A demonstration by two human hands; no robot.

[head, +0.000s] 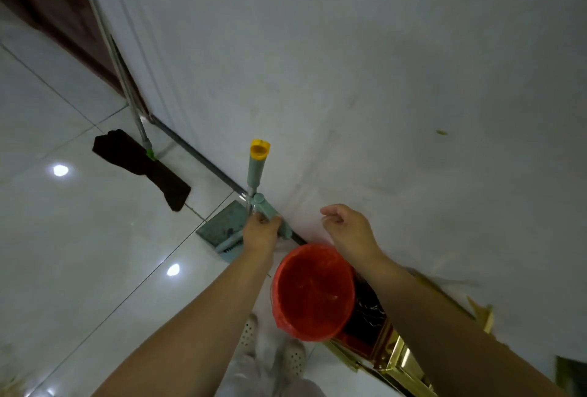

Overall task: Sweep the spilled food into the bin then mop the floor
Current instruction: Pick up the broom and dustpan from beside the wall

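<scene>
While left hand [261,231] grips dustpan handle [270,212], right hand [346,228] hangs loosely curled—empty—above bin [313,293].

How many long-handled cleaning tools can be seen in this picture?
2. A mop leans on the wall at left; a broom and dustpan set stands by the wall, held by the left hand. Others may be hidden.

The bin [313,293] has a red-orange liner. The dustpan [222,226] is grey-green, and the broom handle [258,164] is pale green with a yellow cap. The mop cloth [139,166] is dark brown. The floor [79,238] is glossy white tile with thin dark lines. The wall [349,63] is plain white.
</scene>
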